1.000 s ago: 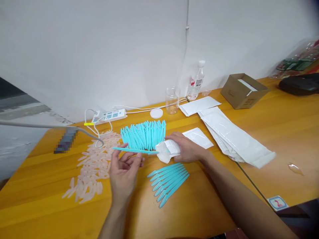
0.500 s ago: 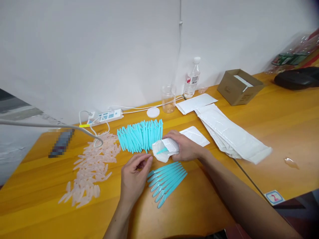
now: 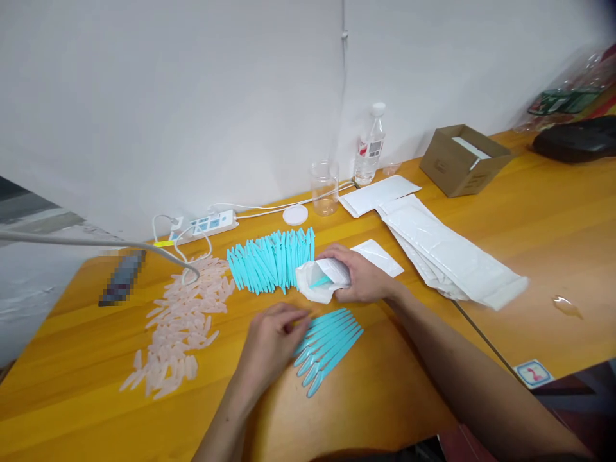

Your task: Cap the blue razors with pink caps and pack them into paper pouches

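White wall (image 3: 231, 96) at the back; against it stands a wooden tabletop (image 3: 385, 398) on which all the working stock is laid out.

Right hand (image 3: 360, 276): grip closed around a white pouch (image 3: 308, 289), held off to the left of the wrist with its mouth spread and facing the left hand (image 3: 276, 337). At least one turquoise stick (image 3: 321, 281) is visible inside the pouch; whether more lie deeper cannot be determined. Left hand: fingers drawn together at the near-left ends of a fanned row of turquoise sticks (image 3: 332, 343). The area is blurred, and it cannot be told whether that grip has taken a stick or is vacant.

Progress: judged early for this pouch, filling begun but not finished. Outstanding: the fanned row, lying outside the pouch, and a dense heap of turquoise sticks (image 3: 269, 263) beyond it, apparently unpacked. Pale pink pieces (image 3: 185, 333) are scattered to the left, none seen fitted to a stick.

Long white pouches (image 3: 452, 250) lie stacked at the right, flat; their contents cannot be verified. Another flat white packet (image 3: 380, 256) lies just beyond the right hand. Pouch closure: not yet done.
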